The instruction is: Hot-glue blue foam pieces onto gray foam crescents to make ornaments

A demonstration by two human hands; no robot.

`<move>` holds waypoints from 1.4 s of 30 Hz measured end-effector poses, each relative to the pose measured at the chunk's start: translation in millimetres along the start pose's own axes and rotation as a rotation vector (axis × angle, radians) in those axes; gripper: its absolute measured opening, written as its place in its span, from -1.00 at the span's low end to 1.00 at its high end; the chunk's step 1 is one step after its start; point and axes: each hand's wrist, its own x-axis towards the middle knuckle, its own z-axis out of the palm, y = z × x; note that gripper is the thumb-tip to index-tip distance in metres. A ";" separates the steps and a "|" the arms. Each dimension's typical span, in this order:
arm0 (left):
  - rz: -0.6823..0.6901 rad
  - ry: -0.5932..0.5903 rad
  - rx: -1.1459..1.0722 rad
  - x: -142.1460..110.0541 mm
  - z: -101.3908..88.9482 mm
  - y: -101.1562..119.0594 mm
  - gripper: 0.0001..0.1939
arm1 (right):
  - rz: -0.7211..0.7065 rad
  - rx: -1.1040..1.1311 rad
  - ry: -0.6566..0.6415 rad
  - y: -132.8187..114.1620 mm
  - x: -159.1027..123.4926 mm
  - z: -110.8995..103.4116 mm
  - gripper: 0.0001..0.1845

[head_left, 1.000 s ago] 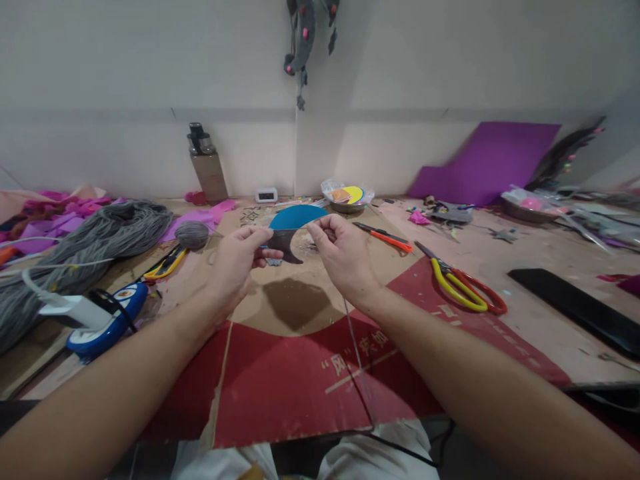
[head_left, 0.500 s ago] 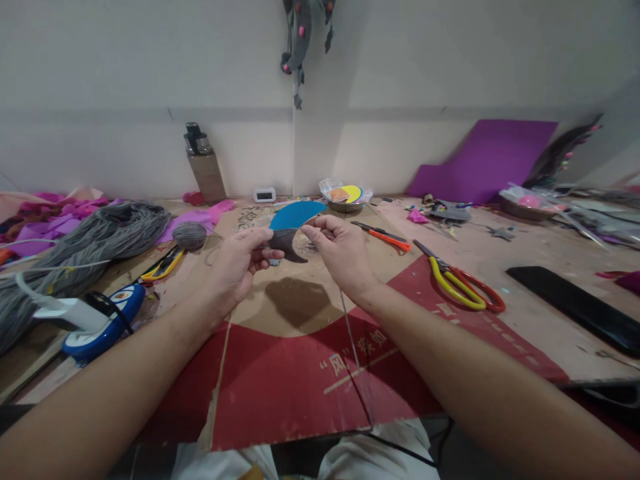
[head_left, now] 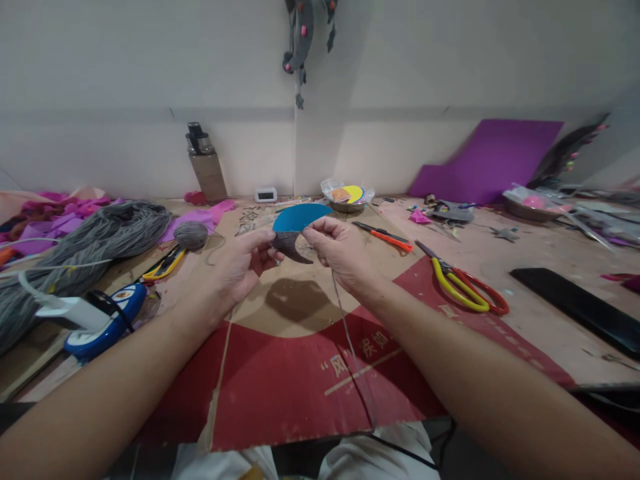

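A blue crescent cutout (head_left: 303,217), its lower horn wound in dark grey yarn (head_left: 290,245), is held up over the cardboard. My left hand (head_left: 246,261) is closed, pinching the crescent's wrapped left edge between thumb and fingers. At the crescent's inner curve my right hand (head_left: 341,252) is also closed, with thumb and forefinger pinched on the grey yarn strand (head_left: 346,323). From that hand the strand runs down across the cardboard to the front edge. The exact spot under the right fingertips is hidden.
Red-and-brown cardboard (head_left: 280,400) covers the table's middle. To the right lie scissors (head_left: 463,285), an orange-handled tool (head_left: 387,238) and a black flat case (head_left: 575,310). On the left are a grey yarn hank (head_left: 115,233), a yarn ball (head_left: 191,235), a yellow cutter (head_left: 165,263) and a blue power strip (head_left: 107,327).
The crescent has shifted slightly right and tilted in my left hand. My right hand has drawn in close against its inner curve, and its fingers now sit lower.
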 end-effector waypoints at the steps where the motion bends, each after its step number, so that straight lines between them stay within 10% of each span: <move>1: 0.001 0.002 0.003 -0.4 0.4 0.0 -0.91 | 0.005 -0.004 0.004 -0.3 -0.2 0.0 -0.76; 24: -0.072 0.057 -0.060 2.7 -1.7 0.3 -0.89 | -0.073 -0.134 0.031 0.1 -1.1 -3.2 -0.75; 42: -0.030 -0.166 -0.027 0.7 -2.5 -1.8 -0.86 | 0.121 0.141 0.042 8.6 2.4 0.0 -0.76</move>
